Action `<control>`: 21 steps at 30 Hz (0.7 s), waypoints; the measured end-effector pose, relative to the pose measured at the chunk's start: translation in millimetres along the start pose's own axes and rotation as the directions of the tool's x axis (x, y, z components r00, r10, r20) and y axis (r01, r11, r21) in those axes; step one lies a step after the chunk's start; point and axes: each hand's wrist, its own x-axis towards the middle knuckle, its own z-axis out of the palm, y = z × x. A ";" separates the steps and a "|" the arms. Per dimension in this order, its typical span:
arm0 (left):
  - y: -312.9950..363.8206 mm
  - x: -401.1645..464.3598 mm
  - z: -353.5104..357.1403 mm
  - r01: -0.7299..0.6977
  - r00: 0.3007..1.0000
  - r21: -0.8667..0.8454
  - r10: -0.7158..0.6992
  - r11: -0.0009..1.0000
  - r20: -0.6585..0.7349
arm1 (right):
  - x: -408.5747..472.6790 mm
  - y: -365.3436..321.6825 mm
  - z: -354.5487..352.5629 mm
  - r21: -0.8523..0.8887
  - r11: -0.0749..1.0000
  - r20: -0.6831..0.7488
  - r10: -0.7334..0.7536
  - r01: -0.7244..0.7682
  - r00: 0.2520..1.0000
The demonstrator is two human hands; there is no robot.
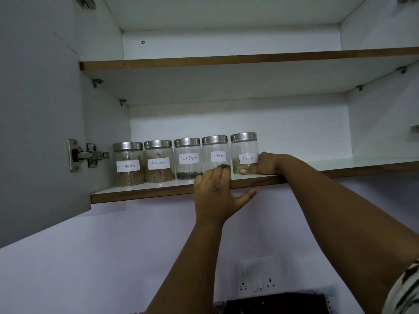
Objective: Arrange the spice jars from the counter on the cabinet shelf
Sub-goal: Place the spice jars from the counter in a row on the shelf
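We are looking up into an open white cabinet, where five clear glass spice jars with brushed steel lids are standing in a row on the lower brown-edged shelf (145, 193). From nine o'clock toward three they are reading Cinnamon (128, 163), Cinnamon again (159, 161), Black Pepper (188, 158), Cloves (215, 152) and Fennel (244, 150). Our right hand (264, 163) is wrapping its curled fingers and thumb around the Fennel jar at the three o'clock end. Our left hand (217, 193) is hanging at six o'clock of the Cloves jar, fingertips hooking over the shelf's front edge, thumb spreading out below it. A grey cabinet door (38, 123) is standing open at nine o'clock.
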 end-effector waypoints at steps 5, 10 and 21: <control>-2.4 -1.6 4.8 -0.013 1.000 0.003 0.013 1.000 -0.015 | 0.0 1.7 1.8 0.021 0.999 -0.027 0.026 -0.025 0.999; -0.5 1.2 -0.8 0.012 1.000 0.000 -0.012 1.000 -0.008 | -5.7 0.5 1.1 0.040 0.999 -0.039 0.039 -0.037 0.998; 3.0 1.5 -3.3 0.038 0.999 0.043 -0.038 0.998 0.012 | -14.5 -4.8 0.8 0.043 0.999 -0.037 0.031 -0.030 0.999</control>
